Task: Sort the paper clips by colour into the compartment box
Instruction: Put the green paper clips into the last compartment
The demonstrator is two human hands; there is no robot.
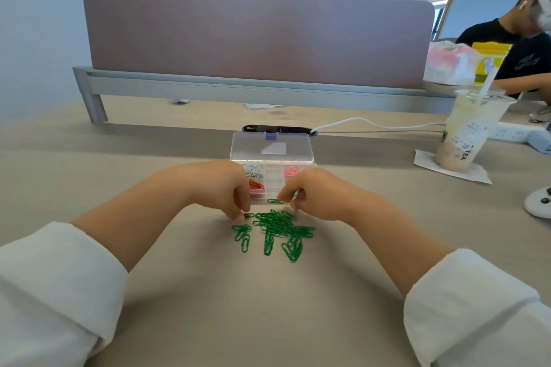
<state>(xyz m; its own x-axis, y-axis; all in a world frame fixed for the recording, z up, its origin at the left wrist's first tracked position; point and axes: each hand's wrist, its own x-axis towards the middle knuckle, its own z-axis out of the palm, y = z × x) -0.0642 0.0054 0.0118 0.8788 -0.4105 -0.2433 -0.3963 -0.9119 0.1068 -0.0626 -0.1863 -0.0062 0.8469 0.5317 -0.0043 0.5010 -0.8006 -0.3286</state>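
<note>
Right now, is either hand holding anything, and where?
Right hand pinches a green clip by one end; left hand's fingertips touch a second clip, grip unclear.

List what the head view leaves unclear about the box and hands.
All in the head view:
- compartment box: near compartments hidden behind both hands.
- left hand, right hand: fingertips curled under, so any pinched clip is unclear.
- green paper clips: tangled, too small to count.

The cup (472, 128) bore the letters "TEA" near its base; its other print was too small to read.
</note>
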